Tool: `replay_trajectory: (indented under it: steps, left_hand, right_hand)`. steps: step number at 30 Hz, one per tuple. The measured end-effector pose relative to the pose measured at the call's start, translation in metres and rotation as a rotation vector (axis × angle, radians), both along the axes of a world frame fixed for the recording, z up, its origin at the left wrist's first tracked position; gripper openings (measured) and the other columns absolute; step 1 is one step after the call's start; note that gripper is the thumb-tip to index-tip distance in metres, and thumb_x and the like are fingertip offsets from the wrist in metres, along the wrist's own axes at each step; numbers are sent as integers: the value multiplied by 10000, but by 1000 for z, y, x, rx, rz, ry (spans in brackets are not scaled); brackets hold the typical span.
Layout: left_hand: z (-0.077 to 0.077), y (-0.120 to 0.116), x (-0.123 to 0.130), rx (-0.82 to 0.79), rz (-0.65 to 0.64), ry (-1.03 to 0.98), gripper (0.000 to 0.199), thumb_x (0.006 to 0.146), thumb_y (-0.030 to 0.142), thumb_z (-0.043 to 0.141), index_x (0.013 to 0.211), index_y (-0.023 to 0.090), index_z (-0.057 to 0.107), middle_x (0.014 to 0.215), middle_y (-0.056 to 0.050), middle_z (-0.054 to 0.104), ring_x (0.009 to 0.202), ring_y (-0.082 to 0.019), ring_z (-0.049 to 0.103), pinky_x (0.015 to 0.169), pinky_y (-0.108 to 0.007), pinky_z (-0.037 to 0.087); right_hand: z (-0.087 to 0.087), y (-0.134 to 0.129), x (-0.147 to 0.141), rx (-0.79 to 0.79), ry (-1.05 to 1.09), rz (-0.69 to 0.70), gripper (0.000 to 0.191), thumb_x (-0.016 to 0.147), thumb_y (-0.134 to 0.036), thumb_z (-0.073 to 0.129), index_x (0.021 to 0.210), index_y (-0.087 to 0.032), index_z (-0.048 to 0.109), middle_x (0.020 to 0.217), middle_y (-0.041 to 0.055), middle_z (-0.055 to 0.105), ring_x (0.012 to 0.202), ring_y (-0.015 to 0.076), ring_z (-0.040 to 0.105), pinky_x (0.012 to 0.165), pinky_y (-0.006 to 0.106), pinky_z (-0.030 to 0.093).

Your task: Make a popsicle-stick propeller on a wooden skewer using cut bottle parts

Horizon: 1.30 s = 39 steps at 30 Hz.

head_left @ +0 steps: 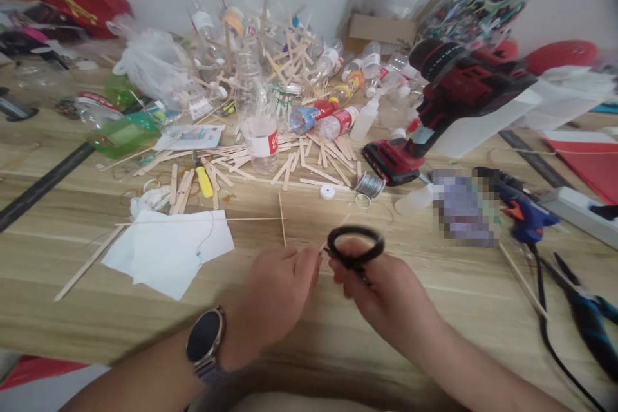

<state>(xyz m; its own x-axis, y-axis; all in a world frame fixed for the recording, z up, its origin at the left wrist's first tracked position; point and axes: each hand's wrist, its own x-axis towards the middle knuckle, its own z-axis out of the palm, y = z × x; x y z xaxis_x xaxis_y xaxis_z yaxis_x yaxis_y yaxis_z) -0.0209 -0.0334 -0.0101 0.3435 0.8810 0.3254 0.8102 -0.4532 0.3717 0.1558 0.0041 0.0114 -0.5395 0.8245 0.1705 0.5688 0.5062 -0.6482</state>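
My left hand (277, 290), wearing a watch (206, 337), is closed with its fingertips around a thin wooden stick (337, 232) that slants up and right. Close beside it, my right hand (389, 286) grips black-handled scissors (378, 248). One handle loop stands up above the fingers; the blades are mostly hidden between the hands. Just beyond my left hand, a short thin stick (282, 222) meets the end of a long thin stick (255, 219) lying to the left. That long stick crosses white paper sheets (176, 254).
A yellow-handled screwdriver (205, 181), wooden craft sticks (318, 170) and plastic bottles (263, 145) spread across the back. A red cordless drill (412, 141) stands behind my right hand. On the right lie a blue glue gun (528, 212) with its cable and pliers (591, 318).
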Motion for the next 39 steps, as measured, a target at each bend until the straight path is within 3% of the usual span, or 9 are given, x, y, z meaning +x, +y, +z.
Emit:
replay_trajectory:
  steps: [3, 6, 9, 15, 18, 23, 25, 34, 39]
  left_hand:
    - [5, 1, -1, 112, 34, 55, 261, 994, 153, 336, 910, 163, 583, 711, -42, 657, 656, -199, 605, 622, -326, 440]
    - [12, 0, 0, -58, 97, -110, 292, 1010, 235, 335, 865, 178, 581, 749, -38, 635, 713, -196, 577, 661, -325, 425]
    - [15, -1, 0, -395, 113, -426, 367, 1023, 373, 296, 812, 193, 536, 754, -12, 582, 721, -169, 540, 671, -301, 413]
    - [13, -2, 1, -787, -53, -932, 418, 998, 522, 293, 759, 213, 442, 678, 46, 435, 630, -119, 427, 617, -251, 378]
    - [15, -4, 1, -742, -34, -912, 391, 1006, 491, 298, 771, 215, 447, 658, 49, 436, 599, -114, 414, 590, -250, 360]
    - [17, -6, 0, -616, 124, -871, 351, 1014, 452, 295, 787, 225, 435, 621, 57, 441, 567, -116, 428, 552, -253, 348]
    - [17, -6, 0, -610, 137, -814, 340, 1013, 437, 310, 789, 222, 449, 613, 59, 437, 562, -116, 434, 546, -254, 346]
    - [24, -8, 5, -506, 129, -618, 282, 1004, 308, 334, 806, 208, 507, 683, 31, 533, 606, -127, 491, 586, -266, 373]
    - [24, -7, 4, -487, 129, -579, 280, 1002, 301, 337, 796, 212, 505, 693, 21, 556, 648, -141, 532, 602, -269, 386]
  right_hand:
    - [8, -1, -2, -564, 198, -41, 210, 925, -366, 462, 781, -221, 508, 611, -27, 625, 455, 122, 612, 438, 229, 440]
    - [11, -3, -2, -573, 239, -70, 226, 916, -389, 472, 777, -217, 514, 639, -21, 611, 492, 113, 610, 477, 223, 461]
    - [11, -4, 1, -496, 227, -72, 248, 918, -390, 485, 745, -215, 514, 661, -8, 603, 525, 109, 592, 510, 226, 466]
    - [14, -2, 3, -815, 393, -8, 363, 883, -563, 530, 801, -213, 477, 574, -37, 577, 442, 102, 538, 440, 223, 422]
    - [14, -4, 2, -755, 371, -28, 338, 905, -529, 507, 790, -213, 479, 572, -26, 592, 439, 108, 552, 431, 224, 430]
    - [12, -9, 1, -228, 224, -153, 237, 915, -324, 491, 699, -226, 491, 574, -5, 610, 486, 123, 601, 434, 214, 469]
    - [13, -7, 0, -145, 208, -163, 200, 910, -287, 491, 718, -232, 494, 571, -15, 611, 480, 121, 605, 406, 200, 453]
    - [15, -2, -9, -330, 122, -80, 226, 933, -316, 430, 731, -230, 484, 564, -26, 610, 436, 112, 581, 424, 212, 452]
    - [11, -3, -10, -310, 107, -85, 233, 932, -310, 429, 719, -232, 480, 555, -28, 606, 436, 113, 578, 431, 211, 444]
